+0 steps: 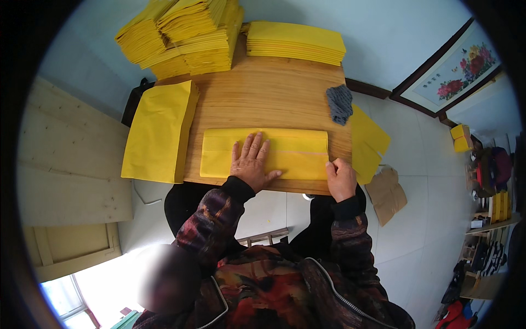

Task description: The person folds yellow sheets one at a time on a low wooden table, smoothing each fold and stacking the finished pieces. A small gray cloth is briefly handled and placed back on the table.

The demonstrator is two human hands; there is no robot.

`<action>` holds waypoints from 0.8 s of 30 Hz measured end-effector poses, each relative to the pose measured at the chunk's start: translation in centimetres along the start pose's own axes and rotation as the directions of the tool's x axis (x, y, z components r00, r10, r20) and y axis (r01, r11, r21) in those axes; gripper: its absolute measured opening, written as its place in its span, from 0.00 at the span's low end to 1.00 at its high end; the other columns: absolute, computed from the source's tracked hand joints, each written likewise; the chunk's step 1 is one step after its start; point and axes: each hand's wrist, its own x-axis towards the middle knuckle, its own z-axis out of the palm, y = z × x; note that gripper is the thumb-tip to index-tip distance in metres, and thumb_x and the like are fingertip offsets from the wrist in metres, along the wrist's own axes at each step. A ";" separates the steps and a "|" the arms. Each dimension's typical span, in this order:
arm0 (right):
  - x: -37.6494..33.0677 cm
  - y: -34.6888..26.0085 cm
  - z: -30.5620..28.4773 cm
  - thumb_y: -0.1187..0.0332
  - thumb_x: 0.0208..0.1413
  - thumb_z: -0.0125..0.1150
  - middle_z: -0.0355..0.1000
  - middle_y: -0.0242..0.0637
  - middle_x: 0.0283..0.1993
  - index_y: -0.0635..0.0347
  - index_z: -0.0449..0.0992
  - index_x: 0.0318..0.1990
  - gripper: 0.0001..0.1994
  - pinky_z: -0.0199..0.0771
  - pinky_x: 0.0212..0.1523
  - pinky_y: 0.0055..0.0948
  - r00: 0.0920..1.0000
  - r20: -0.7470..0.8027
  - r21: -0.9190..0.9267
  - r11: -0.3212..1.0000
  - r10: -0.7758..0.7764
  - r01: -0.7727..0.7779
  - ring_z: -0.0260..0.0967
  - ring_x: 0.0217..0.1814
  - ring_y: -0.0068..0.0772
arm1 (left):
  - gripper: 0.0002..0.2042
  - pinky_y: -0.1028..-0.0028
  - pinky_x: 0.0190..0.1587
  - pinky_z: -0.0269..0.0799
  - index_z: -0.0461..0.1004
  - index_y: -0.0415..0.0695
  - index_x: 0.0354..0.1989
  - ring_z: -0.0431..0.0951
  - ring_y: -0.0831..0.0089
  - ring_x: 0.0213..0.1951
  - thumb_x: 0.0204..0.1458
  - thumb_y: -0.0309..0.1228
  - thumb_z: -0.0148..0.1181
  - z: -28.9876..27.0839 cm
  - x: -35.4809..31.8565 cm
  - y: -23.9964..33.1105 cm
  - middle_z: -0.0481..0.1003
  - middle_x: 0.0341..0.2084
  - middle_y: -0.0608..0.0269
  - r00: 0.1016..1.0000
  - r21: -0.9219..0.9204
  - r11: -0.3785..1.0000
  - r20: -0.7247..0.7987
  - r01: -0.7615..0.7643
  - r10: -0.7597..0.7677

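Multicoloured jacket [263, 282], dark with reddish and orange patches and an unfastened zip, lies nearest, on the near side of the wooden table [263, 93], and black-clad legs [315, 225] reach toward the table's near edge. Along that edge, on the tabletop, lies the folded yellow paper piece [298, 145], long and flat, with creases running lengthwise. The left hand [250, 167] rests palm down on it, fingers a little apart and pointing to the table's far side, thumb spread wide to the right. The right hand [341, 178] is at the paper's right end, by the table's near right corner, its fingers curled in narrow; whether they pinch the paper I cannot tell.

At the table's left edge sits a thick yellow paper bundle [156, 131]. Its far left corner carries a tall pile of yellow paper [197, 41], and at its far right is a neat, low stack of folded yellow pieces [296, 41]. Crumpled grey cloth [339, 104] lies at the table's right edge. Beyond that edge are yellow sheets [370, 142], and brown paper [386, 194] on the tiled floor [402, 230]. Farther right of the table stands a framed flower picture [460, 71].
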 end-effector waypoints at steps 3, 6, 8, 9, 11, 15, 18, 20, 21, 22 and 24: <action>-0.1 0.1 0.1 0.60 0.55 0.57 0.74 0.48 0.30 0.61 0.70 0.27 0.13 0.69 0.33 0.47 1.000 -0.012 0.016 1.000 -0.008 0.008 0.71 0.35 0.55 | 0.39 0.50 0.68 0.38 0.55 0.47 0.66 0.46 0.59 0.70 0.50 0.57 0.54 0.2 0.1 0.0 0.49 0.69 0.59 1.000 -0.019 1.000 0.013 0.005 -0.005; -0.1 0.1 0.2 0.59 0.55 0.56 0.74 0.47 0.30 0.60 0.70 0.27 0.13 0.69 0.33 0.47 1.000 -0.025 0.005 1.000 -0.009 0.009 0.71 0.35 0.54 | 0.37 0.50 0.68 0.37 0.55 0.48 0.67 0.46 0.62 0.70 0.51 0.56 0.53 0.2 0.2 -0.1 0.51 0.68 0.62 0.999 -0.024 1.000 0.034 0.015 -0.014; -0.1 0.1 0.3 0.59 0.56 0.56 0.74 0.47 0.30 0.60 0.70 0.27 0.13 0.69 0.32 0.47 1.000 -0.030 -0.010 1.000 -0.002 0.001 0.71 0.35 0.54 | 0.36 0.51 0.68 0.38 0.56 0.48 0.66 0.48 0.62 0.69 0.51 0.53 0.54 0.2 0.3 -0.1 0.53 0.67 0.63 1.000 -0.038 0.999 0.025 0.020 -0.019; -0.1 0.1 0.3 0.59 0.56 0.56 0.74 0.46 0.30 0.60 0.70 0.27 0.13 0.69 0.32 0.48 1.000 -0.030 -0.017 1.000 0.006 -0.006 0.71 0.34 0.54 | 0.35 0.51 0.67 0.40 0.57 0.47 0.65 0.50 0.61 0.68 0.50 0.50 0.56 0.2 0.3 -0.1 0.55 0.65 0.62 1.000 -0.051 0.999 0.007 0.018 -0.018; -0.1 0.0 0.4 0.60 0.56 0.56 0.74 0.46 0.30 0.59 0.70 0.27 0.13 0.69 0.32 0.48 0.999 -0.042 -0.038 0.999 0.006 -0.008 0.71 0.34 0.54 | 0.33 0.52 0.67 0.43 0.60 0.46 0.63 0.53 0.61 0.66 0.50 0.48 0.59 0.1 0.5 -0.1 0.58 0.63 0.62 1.000 -0.072 0.997 -0.012 0.019 -0.020; -0.2 -0.1 0.6 0.60 0.56 0.57 0.74 0.46 0.29 0.59 0.70 0.28 0.12 0.69 0.31 0.49 0.998 -0.066 -0.066 0.998 -0.011 0.007 0.71 0.34 0.54 | 0.29 0.54 0.64 0.48 0.66 0.45 0.58 0.58 0.62 0.62 0.48 0.45 0.60 -0.1 1.3 -0.1 0.64 0.57 0.63 0.997 -0.118 0.993 -0.075 -0.001 -0.008; -0.1 -0.1 0.6 0.59 0.56 0.57 0.74 0.46 0.29 0.59 0.69 0.28 0.12 0.69 0.31 0.48 0.998 -0.063 -0.078 0.997 -0.018 0.013 0.71 0.34 0.54 | 0.26 0.57 0.62 0.52 0.68 0.45 0.54 0.61 0.61 0.59 0.47 0.43 0.62 -0.1 1.7 -0.1 0.66 0.54 0.63 0.991 -0.153 0.988 -0.137 -0.018 -0.003; -0.1 -0.3 0.6 0.60 0.56 0.57 0.74 0.46 0.29 0.59 0.69 0.28 0.12 0.69 0.31 0.48 0.998 -0.063 -0.082 0.996 -0.023 0.018 0.71 0.34 0.54 | 0.24 0.59 0.62 0.53 0.69 0.44 0.52 0.62 0.60 0.58 0.47 0.41 0.62 -0.1 1.8 -0.1 0.67 0.53 0.62 0.987 -0.172 0.985 -0.161 -0.022 -0.006; -0.1 -0.4 0.5 0.60 0.56 0.57 0.74 0.46 0.29 0.59 0.69 0.28 0.13 0.69 0.31 0.48 0.998 -0.065 -0.080 0.997 -0.025 0.020 0.71 0.33 0.54 | 0.24 0.59 0.62 0.54 0.70 0.44 0.52 0.63 0.60 0.58 0.47 0.41 0.63 -0.1 1.9 -0.1 0.68 0.53 0.62 0.986 -0.181 0.983 -0.169 -0.023 -0.009; -0.1 -0.5 0.3 0.60 0.56 0.56 0.74 0.46 0.29 0.59 0.69 0.28 0.13 0.69 0.31 0.48 0.998 -0.057 -0.084 0.996 -0.010 0.005 0.72 0.33 0.54 | 0.23 0.59 0.61 0.54 0.70 0.44 0.51 0.63 0.60 0.57 0.46 0.40 0.63 -0.1 1.9 -0.1 0.68 0.52 0.61 0.986 -0.192 0.981 -0.166 -0.019 -0.014; -0.3 -1.1 0.0 0.62 0.55 0.57 0.73 0.46 0.29 0.59 0.69 0.28 0.11 0.69 0.32 0.46 0.998 -0.058 -0.039 0.999 0.020 -0.022 0.71 0.34 0.53 | 0.23 0.59 0.61 0.54 0.70 0.44 0.51 0.63 0.60 0.57 0.46 0.40 0.63 -0.1 1.9 -0.1 0.68 0.52 0.61 0.985 -0.199 0.980 -0.171 -0.020 -0.015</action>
